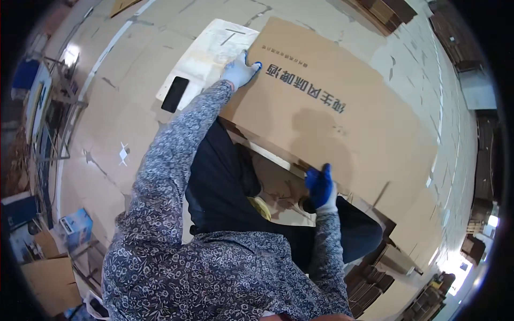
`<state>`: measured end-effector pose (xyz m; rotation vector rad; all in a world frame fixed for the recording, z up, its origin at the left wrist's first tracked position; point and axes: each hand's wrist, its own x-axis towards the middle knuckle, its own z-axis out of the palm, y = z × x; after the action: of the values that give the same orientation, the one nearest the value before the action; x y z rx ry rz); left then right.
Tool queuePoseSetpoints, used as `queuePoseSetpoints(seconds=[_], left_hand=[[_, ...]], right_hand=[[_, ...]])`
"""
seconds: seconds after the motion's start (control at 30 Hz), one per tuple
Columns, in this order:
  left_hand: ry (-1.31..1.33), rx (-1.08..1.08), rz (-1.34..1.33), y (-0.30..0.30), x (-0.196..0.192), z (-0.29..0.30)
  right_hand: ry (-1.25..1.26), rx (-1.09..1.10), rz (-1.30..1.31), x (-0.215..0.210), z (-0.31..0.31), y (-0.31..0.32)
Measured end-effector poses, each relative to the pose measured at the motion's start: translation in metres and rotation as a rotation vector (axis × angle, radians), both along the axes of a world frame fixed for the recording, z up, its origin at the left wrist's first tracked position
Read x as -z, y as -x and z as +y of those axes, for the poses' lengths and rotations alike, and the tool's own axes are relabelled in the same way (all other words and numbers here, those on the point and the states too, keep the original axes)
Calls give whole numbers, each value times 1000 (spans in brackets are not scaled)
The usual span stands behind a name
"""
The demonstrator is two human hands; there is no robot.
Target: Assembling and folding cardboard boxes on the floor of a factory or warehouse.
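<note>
The tan floor (115, 107), marked with strips of white tape, spreads behind everything. On top, a broad brown cardboard sheet (375, 123) with dark printing slants from the upper middle toward the right of the frame, a shadow across it. Dark-trousered legs (217, 187) fill the lower middle. A white panel (206, 59) at upper left lies partly beneath the sheet. The left hand (239, 70), gloved, grasps the sheet's left edge; the right hand (321, 189), gloved in blue, has its fingers curled beside the lower edge, its grip unclear. A black phone (175, 94) rests on the panel's lower-left end.
</note>
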<state>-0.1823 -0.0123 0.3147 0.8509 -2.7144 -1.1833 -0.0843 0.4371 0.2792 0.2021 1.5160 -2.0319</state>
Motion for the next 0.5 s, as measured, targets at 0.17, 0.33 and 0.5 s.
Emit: queuePoseSetpoints(seconds=[0.17,0.33,0.5], left_hand=[[301,-133,-154,-17,-23,0],[66,-83,-274,-9,-5,-17],[62,-99,-342,-9,-5,-24]], right_hand=[[54,-33,-536,-36,-36,0],[-149,-60,-617,12,-33,14],[-156,-122,-631,8,-47,12]])
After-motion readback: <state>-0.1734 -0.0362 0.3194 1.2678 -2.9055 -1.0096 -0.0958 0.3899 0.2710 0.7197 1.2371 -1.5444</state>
